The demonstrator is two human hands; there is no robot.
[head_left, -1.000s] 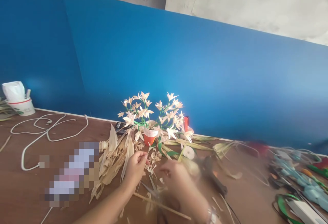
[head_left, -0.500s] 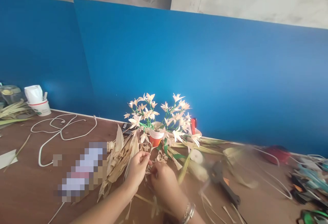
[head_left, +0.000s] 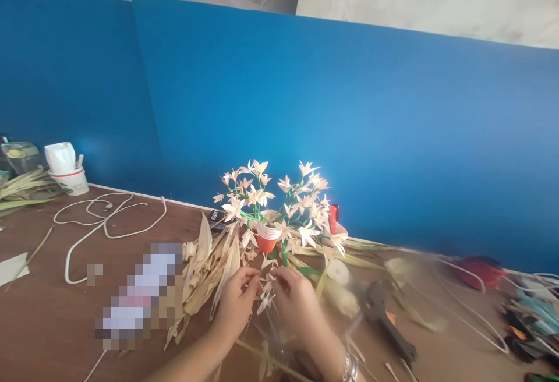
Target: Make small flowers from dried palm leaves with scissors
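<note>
My left hand (head_left: pixel 238 297) is closed in a pinch in the head view, just in front of the red and white paper cup (head_left: pixel 267 241). Facing it, my right hand (head_left: pixel 297 300) also has its thumb and fingers pinched. Small pale husk pieces (head_left: pixel 265 299) show in the gap between the hands; what each set of fingertips grips is too small to make out. Out of the cup rise husk flowers (head_left: pixel 255 195) with cream petals on green stems, spreading left and right. Dry corn husks (head_left: pixel 203 277) lie beside my left hand.
A black glue gun (head_left: pixel 388 324) and a white roll (head_left: pixel 338 272) lie right of my hands. White cables (head_left: pixel 105 225) loop on the brown table at left, near a cup (head_left: pixel 72 181). Behind stands a blue panel (head_left: pixel 349 108). Clutter (head_left: pixel 530 312) covers the right side.
My hands have moved apart, the right one shifting to the right and slightly up. The gap between them now shows pale husk pieces. The view has shifted slightly.
</note>
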